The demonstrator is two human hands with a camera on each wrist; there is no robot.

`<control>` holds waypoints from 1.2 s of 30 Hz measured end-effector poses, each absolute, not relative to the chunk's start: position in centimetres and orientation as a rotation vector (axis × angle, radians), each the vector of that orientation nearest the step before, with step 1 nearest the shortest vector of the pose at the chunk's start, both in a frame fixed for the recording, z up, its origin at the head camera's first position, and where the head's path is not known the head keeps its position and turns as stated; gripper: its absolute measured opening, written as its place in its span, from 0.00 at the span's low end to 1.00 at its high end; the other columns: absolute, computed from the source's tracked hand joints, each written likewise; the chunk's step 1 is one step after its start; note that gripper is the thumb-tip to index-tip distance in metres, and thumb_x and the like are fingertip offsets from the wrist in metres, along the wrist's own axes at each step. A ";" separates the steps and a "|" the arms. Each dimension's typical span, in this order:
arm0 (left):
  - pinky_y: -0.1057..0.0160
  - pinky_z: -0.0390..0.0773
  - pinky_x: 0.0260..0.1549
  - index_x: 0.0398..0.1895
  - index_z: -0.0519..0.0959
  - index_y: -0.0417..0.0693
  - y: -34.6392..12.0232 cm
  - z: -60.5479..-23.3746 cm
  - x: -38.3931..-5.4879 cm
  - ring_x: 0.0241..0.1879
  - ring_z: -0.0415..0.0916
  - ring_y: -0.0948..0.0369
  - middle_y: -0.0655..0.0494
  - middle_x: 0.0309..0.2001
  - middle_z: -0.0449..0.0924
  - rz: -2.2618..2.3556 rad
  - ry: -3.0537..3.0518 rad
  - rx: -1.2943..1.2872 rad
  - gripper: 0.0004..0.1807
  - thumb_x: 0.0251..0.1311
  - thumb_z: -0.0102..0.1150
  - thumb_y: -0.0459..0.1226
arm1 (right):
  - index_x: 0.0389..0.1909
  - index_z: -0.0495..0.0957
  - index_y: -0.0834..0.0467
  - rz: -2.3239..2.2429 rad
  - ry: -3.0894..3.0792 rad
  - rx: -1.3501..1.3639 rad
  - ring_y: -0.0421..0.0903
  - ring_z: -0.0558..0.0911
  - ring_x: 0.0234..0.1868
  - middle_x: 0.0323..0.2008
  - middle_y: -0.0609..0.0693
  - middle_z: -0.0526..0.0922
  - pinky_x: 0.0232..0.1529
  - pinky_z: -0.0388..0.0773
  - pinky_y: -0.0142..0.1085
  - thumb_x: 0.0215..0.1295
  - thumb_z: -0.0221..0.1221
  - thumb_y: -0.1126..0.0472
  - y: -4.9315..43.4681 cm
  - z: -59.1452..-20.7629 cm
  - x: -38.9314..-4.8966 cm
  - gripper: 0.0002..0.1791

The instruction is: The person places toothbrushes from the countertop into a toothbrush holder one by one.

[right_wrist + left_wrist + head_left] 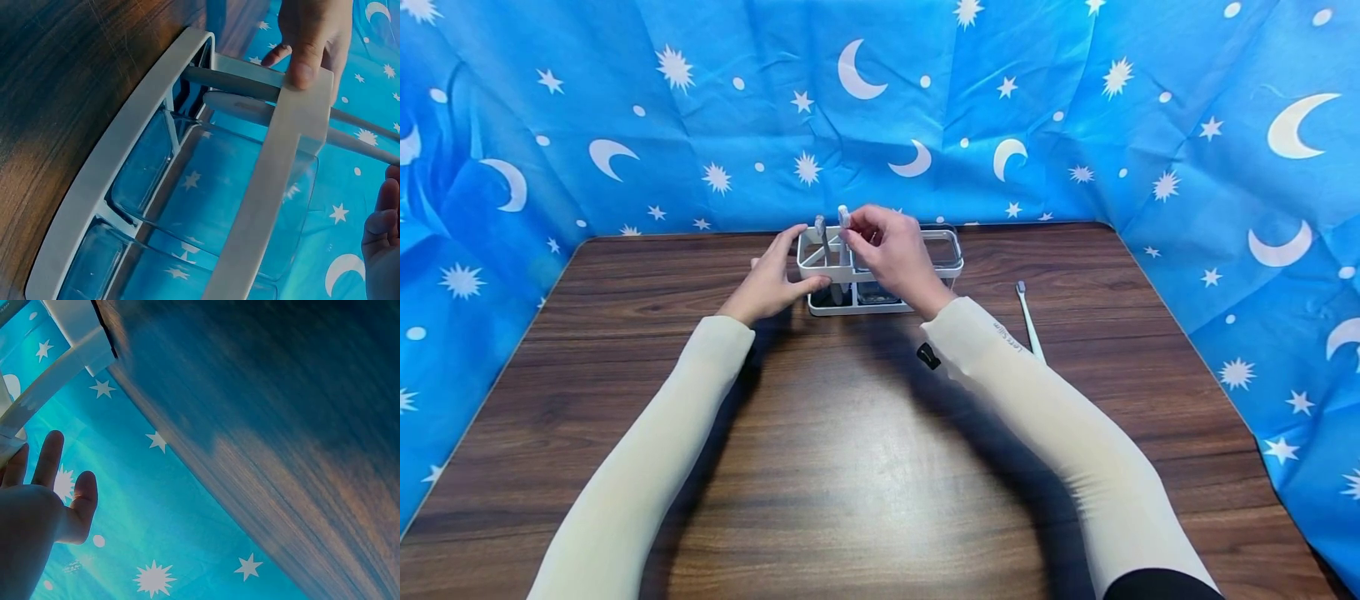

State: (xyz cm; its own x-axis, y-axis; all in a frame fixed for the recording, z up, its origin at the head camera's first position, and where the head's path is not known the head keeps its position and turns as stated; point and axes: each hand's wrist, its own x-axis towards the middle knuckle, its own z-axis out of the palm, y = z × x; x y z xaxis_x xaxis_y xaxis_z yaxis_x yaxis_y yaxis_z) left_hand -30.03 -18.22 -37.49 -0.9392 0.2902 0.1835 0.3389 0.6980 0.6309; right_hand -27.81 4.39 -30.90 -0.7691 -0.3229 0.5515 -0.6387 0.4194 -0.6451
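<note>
Table (565, 375): brown, with dark wood stripes running side to side.
Blue cloth (737, 125): hangs behind the table and down both sides, with soft wrinkles and folds.
Moons (850, 73): white and curved, pointing different ways.
Stars (674, 68): white too, some big and spiky, some small.
Dots (738, 83): little white rounds in between.
Shine (880, 483): a pale bright spot on the table, near the middle.
</note>
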 end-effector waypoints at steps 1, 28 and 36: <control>0.32 0.37 0.59 0.73 0.49 0.54 -18.2 -37.5 -30.0 0.66 0.56 0.47 0.48 0.69 0.54 -1.076 -2.829 -0.528 0.51 0.51 0.62 0.60 | 0.39 0.81 0.56 1.282 -2.349 0.829 0.38 0.73 0.30 0.31 0.43 0.79 0.32 0.72 0.30 0.65 0.60 0.58 4.3 -31.0 -27.8 0.07; 0.31 0.33 0.59 0.73 0.48 0.59 -18.7 -37.3 -30.1 0.67 0.53 0.46 0.49 0.70 0.52 -1.115 -2.827 -0.542 0.50 0.51 0.63 0.59 | 0.44 0.81 0.56 1.309 -2.498 0.797 0.39 0.75 0.33 0.35 0.44 0.80 0.36 0.75 0.28 0.61 0.63 0.57 4.0 -31.3 -27.6 0.12; 0.32 0.34 0.60 0.73 0.48 0.60 -18.3 -37.5 -29.8 0.68 0.52 0.47 0.49 0.71 0.51 -1.109 -2.827 -0.518 0.51 0.50 0.64 0.59 | 0.45 0.81 0.56 1.273 -2.496 0.744 0.39 0.75 0.33 0.35 0.44 0.79 0.37 0.75 0.28 0.58 0.66 0.58 5.1 -31.5 -27.5 0.14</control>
